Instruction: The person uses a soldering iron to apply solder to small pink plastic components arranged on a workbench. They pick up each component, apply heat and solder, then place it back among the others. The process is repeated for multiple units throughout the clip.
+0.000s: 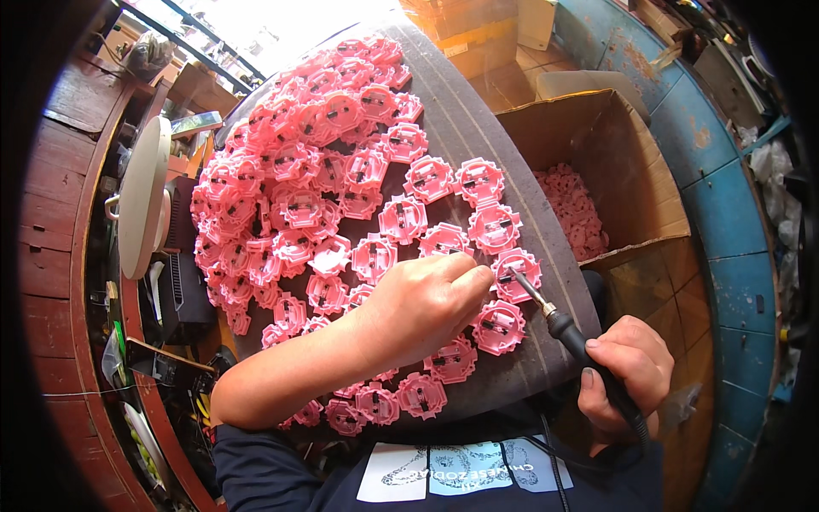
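My right hand is wrapped round the black handle of a soldering iron. Its metal tip reaches down to a pink plastic part, a small round casing with a dark piece across its middle. Bent across the pink parts, my left hand is pinched closed close beside that part, back of the hand up. What its fingers hold, if anything, is hidden. Another pink part lies just below the iron's tip. Similar pink parts run in rows up the grey board.
A large heap of pink parts covers the left side of the grey board. To the right stands an open cardboard box with pink pieces inside. A white round-topped object and a black case are at the left.
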Available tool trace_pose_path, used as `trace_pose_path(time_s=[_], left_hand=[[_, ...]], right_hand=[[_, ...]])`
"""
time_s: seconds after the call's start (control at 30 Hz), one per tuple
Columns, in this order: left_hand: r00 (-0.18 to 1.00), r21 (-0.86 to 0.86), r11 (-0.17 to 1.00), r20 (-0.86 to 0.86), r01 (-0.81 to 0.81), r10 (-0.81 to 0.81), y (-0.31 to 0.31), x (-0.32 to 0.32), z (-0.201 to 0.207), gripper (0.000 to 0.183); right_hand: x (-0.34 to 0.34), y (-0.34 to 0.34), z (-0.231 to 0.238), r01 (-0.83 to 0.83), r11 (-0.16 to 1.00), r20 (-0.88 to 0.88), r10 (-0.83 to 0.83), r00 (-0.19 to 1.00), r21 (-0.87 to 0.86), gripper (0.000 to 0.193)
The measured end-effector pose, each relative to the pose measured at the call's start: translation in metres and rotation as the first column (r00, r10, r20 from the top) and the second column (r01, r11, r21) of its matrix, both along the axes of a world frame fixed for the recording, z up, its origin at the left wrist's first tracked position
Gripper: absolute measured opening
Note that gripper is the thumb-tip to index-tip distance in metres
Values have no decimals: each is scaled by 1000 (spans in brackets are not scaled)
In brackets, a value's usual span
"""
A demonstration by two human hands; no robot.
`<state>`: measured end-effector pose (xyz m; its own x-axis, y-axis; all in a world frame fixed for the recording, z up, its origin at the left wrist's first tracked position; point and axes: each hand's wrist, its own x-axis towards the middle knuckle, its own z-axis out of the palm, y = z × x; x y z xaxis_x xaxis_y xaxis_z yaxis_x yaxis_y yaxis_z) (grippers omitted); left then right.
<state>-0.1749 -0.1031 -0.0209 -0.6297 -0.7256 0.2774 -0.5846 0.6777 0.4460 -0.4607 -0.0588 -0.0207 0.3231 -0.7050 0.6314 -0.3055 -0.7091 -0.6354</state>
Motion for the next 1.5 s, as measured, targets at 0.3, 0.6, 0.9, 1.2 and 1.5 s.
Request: trace_pose_path(time_s=[0.3,0.6,0.9,1.2,1.5], left_hand=[[1000,21,1000,8,-3,3,-1,0,1,15],[1000,19,1000,11,-6,6,-1,-1,0,14],[1000,9,1000,25,-16,16,-2,-4,0,14],[999,-6,999,26,-43,43,0,-3,0,12],[993,-37,999,-115,-20,16,0,-2,14,16]], right_hand=[[0,-1,0,-6,1000,1,6,1000,-5,33],[0,0,1,-10,1000,-7,10,1000,-4,33],[1,0,1,-13,1000,-6,13,1000,-13,32],[2,0,2,-27,999,-40,25,999,-39,33],[-2,9,4,79,997,16,-79,997,4,32]])
